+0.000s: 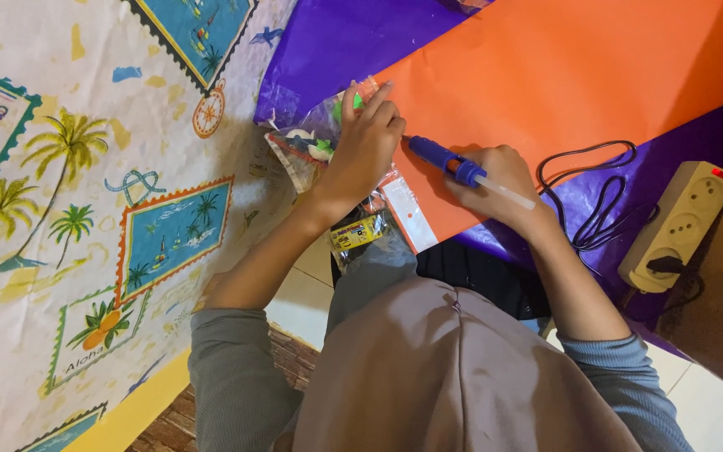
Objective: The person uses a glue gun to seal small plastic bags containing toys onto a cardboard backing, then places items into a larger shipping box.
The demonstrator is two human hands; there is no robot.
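My left hand (366, 142) presses down on a clear plastic packet (315, 142) with small green and white items inside, at the edge of an orange paper sheet (562, 75). My right hand (495, 180) grips a blue glue gun (445, 159) with a clear glue stick at its back; its tip points at the packet's edge beside my left fingers. A black cord (596, 192) runs from the right hand toward a cream power strip (679, 222).
A purple sheet (336, 42) lies under the orange paper. A mat printed with palm trees and stamp pictures (85, 192) covers the left side. A small yellow-labelled packet (357, 233) lies near my left wrist. My grey garment (453, 377) fills the bottom.
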